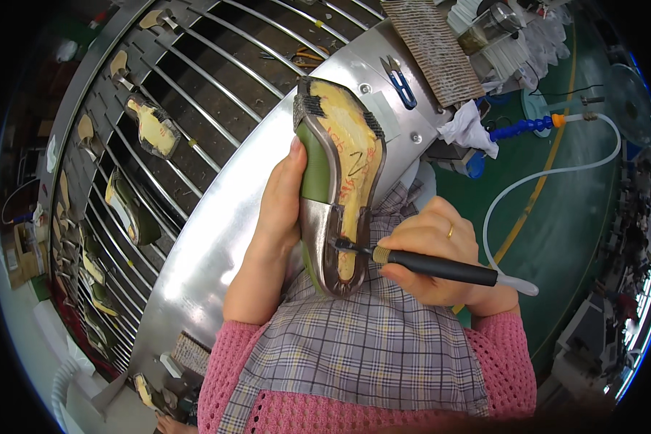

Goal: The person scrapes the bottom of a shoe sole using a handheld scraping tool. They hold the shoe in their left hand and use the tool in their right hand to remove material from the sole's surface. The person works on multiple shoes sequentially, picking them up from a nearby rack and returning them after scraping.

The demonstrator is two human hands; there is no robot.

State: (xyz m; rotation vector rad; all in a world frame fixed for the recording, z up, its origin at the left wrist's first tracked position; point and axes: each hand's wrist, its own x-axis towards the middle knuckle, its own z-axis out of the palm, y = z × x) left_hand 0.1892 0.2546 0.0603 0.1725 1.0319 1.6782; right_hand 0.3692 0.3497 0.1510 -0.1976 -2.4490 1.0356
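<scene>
Left hand [281, 192], at nine o'clock, clasps the upturned shoe [349, 184] mid-view; right hand [435, 246], at four o'clock, pinches a black-handled tool [441, 266], apparently working the shoe's underside. Contact looks unclear; continuing likely needs steady tracing.

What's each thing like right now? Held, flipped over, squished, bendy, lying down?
Shoe: held, underside up
Tool: held, tip on the shoe's underside
Left hand: gripping the shoe
Right hand: closed around the tool
Snips: lying on the table
Cloth: crumpled
Hose: curved
</scene>
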